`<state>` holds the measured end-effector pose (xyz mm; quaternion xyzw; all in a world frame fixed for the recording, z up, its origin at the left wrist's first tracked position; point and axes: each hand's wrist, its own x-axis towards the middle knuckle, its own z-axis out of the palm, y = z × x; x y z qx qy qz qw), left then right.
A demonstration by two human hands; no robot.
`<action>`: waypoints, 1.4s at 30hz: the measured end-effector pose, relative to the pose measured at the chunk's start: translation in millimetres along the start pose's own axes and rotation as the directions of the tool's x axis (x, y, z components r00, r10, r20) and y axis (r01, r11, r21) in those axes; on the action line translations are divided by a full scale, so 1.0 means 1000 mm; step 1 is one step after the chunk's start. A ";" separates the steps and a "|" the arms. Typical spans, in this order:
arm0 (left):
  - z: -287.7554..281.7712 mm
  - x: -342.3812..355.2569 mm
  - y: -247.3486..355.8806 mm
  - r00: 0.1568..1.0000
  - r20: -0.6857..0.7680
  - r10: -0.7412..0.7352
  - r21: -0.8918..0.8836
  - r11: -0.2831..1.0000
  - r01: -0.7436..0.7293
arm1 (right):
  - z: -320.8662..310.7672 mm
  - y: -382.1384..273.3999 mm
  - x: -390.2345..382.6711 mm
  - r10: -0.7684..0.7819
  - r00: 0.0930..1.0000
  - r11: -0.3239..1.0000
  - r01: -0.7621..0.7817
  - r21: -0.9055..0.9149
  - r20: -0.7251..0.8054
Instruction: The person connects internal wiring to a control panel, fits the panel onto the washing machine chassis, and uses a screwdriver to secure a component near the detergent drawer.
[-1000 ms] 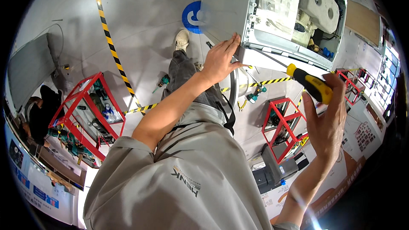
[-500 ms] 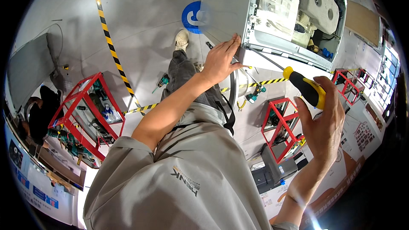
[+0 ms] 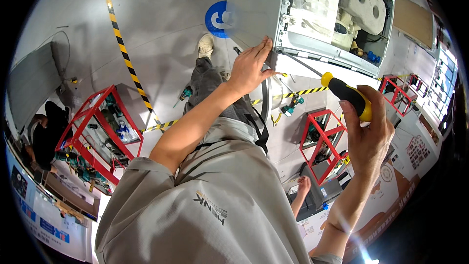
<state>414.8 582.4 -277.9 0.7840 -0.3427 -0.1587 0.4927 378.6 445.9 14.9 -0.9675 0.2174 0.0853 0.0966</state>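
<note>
A washing machine (image 3: 254, 19) with its top off stands ahead of me, a pale concrete weight and a whitish plastic drawer housing (image 3: 312, 14) showing inside. My left hand (image 3: 251, 63) lies with its fingers stretched along the near left corner of the cabinet, thumb apart. My right hand (image 3: 369, 132) grips the butt of a screwdriver (image 3: 346, 92) with a black and yellow handle between thumb and fingers. The long shaft runs up and left to the machine's near front corner, where its tip meets the metal frame close to my left fingertips.
Red-framed tool racks (image 3: 105, 129) stand left and right, holding power tools. A cordless drill (image 3: 292, 105) and yellow-handled pliers (image 3: 276, 119) lie on the floor. Black and yellow tape (image 3: 124, 54) marks the floor. Another person's hand (image 3: 304, 185) shows at lower right; a dark-clothed person (image 3: 49, 134) is at left.
My right thumb and fingers have drawn closer around the screwdriver handle. The other person's hand has come into view at lower right. My left hand stays at the corner.
</note>
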 end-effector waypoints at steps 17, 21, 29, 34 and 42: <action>0.002 0.001 -0.002 0.999 -0.026 0.030 0.022 0.999 -0.029 | -0.004 0.002 0.012 -0.108 0.994 0.993 0.107 0.051 0.014; 0.001 0.003 0.000 0.999 -0.035 0.019 0.009 1.000 -0.019 | 0.000 0.005 0.009 0.058 0.996 0.987 -0.069 0.145 0.074; -0.002 0.006 0.004 1.000 -0.003 -0.026 0.009 1.000 0.026 | 0.006 0.003 0.003 0.169 0.985 0.957 -0.155 0.243 -0.035; 0.001 0.006 0.004 0.999 -0.026 0.036 0.033 0.999 -0.036 | 0.012 0.005 -0.005 0.108 0.989 0.941 -0.070 0.331 -0.099; 0.002 0.006 0.004 1.000 -0.006 0.005 0.068 0.998 -0.004 | 0.015 0.007 -0.019 0.086 0.984 0.928 -0.022 0.371 -0.157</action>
